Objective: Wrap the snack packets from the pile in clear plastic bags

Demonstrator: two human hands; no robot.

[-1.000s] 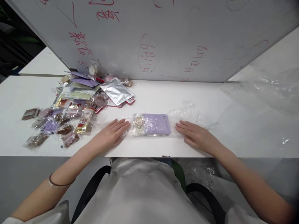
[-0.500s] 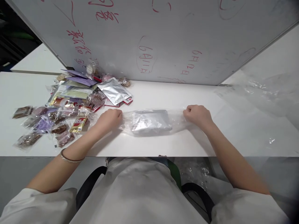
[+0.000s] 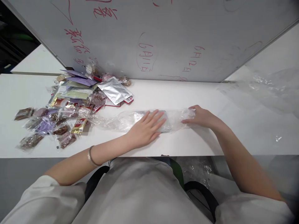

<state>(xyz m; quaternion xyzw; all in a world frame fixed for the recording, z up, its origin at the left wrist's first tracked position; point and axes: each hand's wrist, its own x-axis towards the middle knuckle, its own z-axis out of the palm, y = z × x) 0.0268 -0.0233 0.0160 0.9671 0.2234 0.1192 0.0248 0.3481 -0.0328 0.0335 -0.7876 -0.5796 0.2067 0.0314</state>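
A clear plastic bag [image 3: 119,120] lies stretched across the white table, with a flat silver pouch [image 3: 139,116] inside it. My left hand [image 3: 146,129] rests flat on the bag, fingers spread over the pouch and hiding much of it. At the bag's right end is my right hand [image 3: 202,116], its thumb and fingers apart with crumpled plastic between them. The bag's left end is loose and reaches towards a heap of small wrapped packets.
The heap on the left holds several brown snack packets [image 3: 30,140], a gold-and-red sachet [image 3: 79,125], pale green pouches [image 3: 78,92] and a silver pouch [image 3: 115,90]. A whiteboard [image 3: 168,37] stands along the back. Clear plastic sheeting [image 3: 263,90] lies at the right.
My left hand has let go of the bag's left end and moved right onto the pouch, flattening out. My right hand has loosened from a fist at the right end.
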